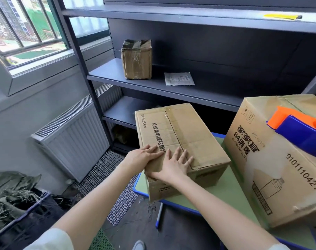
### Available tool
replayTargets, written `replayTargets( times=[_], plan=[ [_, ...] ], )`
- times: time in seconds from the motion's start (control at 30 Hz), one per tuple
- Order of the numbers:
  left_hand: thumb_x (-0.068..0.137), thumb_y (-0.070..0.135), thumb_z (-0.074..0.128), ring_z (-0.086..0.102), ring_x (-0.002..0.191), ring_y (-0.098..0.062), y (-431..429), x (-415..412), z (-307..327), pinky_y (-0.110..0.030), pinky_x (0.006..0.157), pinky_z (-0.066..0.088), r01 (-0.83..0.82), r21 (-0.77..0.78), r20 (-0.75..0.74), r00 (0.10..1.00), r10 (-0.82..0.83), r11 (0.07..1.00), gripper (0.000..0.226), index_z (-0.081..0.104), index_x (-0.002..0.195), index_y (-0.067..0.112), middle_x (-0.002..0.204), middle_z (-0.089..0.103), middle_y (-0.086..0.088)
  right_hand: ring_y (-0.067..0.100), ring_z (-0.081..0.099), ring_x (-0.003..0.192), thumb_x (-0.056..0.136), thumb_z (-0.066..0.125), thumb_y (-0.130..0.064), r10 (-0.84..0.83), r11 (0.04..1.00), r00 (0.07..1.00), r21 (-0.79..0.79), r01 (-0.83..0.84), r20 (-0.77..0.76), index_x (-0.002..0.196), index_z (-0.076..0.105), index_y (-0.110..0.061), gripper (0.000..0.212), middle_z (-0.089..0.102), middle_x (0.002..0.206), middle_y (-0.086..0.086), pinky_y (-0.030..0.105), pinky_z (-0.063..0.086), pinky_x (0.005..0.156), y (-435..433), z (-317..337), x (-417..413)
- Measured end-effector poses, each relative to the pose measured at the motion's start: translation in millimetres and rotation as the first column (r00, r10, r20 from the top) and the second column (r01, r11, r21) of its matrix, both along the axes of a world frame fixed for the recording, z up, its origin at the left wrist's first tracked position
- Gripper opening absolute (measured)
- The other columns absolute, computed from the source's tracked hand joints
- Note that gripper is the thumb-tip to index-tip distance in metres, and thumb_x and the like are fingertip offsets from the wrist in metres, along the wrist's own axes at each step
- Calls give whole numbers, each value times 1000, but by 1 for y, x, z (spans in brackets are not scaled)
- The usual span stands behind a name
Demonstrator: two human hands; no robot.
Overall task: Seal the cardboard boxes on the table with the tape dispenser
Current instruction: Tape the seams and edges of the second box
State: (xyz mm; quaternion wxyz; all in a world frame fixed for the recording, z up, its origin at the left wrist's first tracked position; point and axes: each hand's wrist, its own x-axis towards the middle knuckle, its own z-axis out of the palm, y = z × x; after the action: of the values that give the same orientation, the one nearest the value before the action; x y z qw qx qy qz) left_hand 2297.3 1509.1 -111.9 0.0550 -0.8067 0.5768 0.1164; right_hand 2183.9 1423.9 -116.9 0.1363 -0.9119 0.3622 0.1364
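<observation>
One green table [225,195], blue-edged; grey shelving [153,82], radiator [76,138], barred window [27,33] beyond.

1. Box [180,134]: brown cardboard, black printed characters.
2. Big box [280,168]: tan, black print and a bottle outline.
3. Dispenser [301,130]: orange and deep blue.
4. Table [225,195]: pale green top, blue edge.
5. Shelves [171,87]: dark grey.
6. Radiator [76,139]: white, ribbed.
7. Mat [123,201]: white grid.

Person, as seen from the head camera.
- Left hand [144,156], right hand [173,165]: bare, forearms uncovered.
- Left sleeve [52,239], right sleeve [278,247]: pale grey-white plain fabric, well below the cardboard box [180,134].
- Shoe toe [139,245]: rounded, grey, below the box's near-left corner.
</observation>
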Motion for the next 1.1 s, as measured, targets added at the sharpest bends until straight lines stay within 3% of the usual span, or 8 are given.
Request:
replayTargets(
  times=[0.1, 0.3, 0.47, 0.57, 0.7, 0.8, 0.87, 1.1],
  plan=[
    [99, 10, 36, 17, 144, -19, -2, -6, 8, -36, 108, 35, 24, 12, 54, 998, -24, 1000, 63, 13, 147, 43, 158, 11, 4, 49, -16, 137, 67, 51, -77, 1, 1000, 1000, 19, -1, -6, 149, -4, -9, 120, -13, 152, 27, 67, -10, 105, -1, 2, -2],
    [86, 34, 62, 49, 124, -14, -12, -26, 10, -32, 87, 48, 90, 65, 197, 975, -101, 994, 69, 28, 145, 40, 145, 41, 10, 52, -19, 135, 68, 62, -64, 148, 987, 983, 77, -140, -109, 148, -7, -4, 122, -18, 149, 33, 67, -9, 105, -22, 9, -26],
    [75, 26, 62, 71, 81, -13, -26, -70, -10, -25, 54, 54, 311, -282, 129, 950, -286, 908, 35, 70, 109, 30, 103, 71, 11, 35, -27, 138, 75, 66, -49, 297, 953, 922, 138, -270, -246, 147, -17, -8, 117, -30, 149, 21, 54, -12, 113, -81, 17, -86],
    [74, 30, 57, 65, 97, -2, -35, -89, -17, -23, 57, 55, 374, -396, 81, 924, -373, 839, 34, 69, 106, 31, 113, 67, 16, 27, -26, 140, 79, 68, -37, 302, 950, 907, 166, -263, -293, 146, -20, -11, 114, -33, 150, 10, 50, -9, 113, -108, 23, -109],
    [75, 22, 59, 66, 97, -11, -42, -89, -11, -26, 69, 57, 308, -539, -20, 926, -377, 784, 35, 71, 107, 24, 108, 70, 8, 27, -25, 140, 81, 68, -32, 288, 956, 912, 151, -253, -294, 146, -21, -11, 112, -32, 150, 11, 48, -8, 113, -110, 24, -115],
    [87, 39, 60, 28, 140, -17, -41, -72, -4, -35, 114, 27, 159, -240, -54, 983, -177, 958, 65, 36, 145, 22, 152, 32, -4, 32, -26, 139, 78, 67, -47, 243, 964, 952, 152, -216, -188, 147, -19, -15, 115, -29, 150, 14, 51, -11, 112, -95, 20, -106],
    [84, 60, 52, 2, 146, -26, -39, -59, 1, -51, 117, 5, 29, 9, 18, 999, -29, 1000, 87, 8, 151, 26, 158, 1, -7, 32, -24, 140, 72, 67, -58, 235, 968, 969, 114, -225, -78, 148, -16, -22, 118, -25, 152, 9, 56, -12, 111, -88, 15, -98],
    [87, 67, 36, 8, 145, -30, -40, -54, -8, -58, 110, 20, -51, 94, 152, 988, 36, 994, 80, 3, 151, 31, 158, 5, -11, 32, -14, 143, 78, 70, -40, 284, 953, 959, 107, -282, 0, 149, 11, -36, 92, -8, 158, 3, 59, -9, 110, -93, 10, -92]
  ],
)
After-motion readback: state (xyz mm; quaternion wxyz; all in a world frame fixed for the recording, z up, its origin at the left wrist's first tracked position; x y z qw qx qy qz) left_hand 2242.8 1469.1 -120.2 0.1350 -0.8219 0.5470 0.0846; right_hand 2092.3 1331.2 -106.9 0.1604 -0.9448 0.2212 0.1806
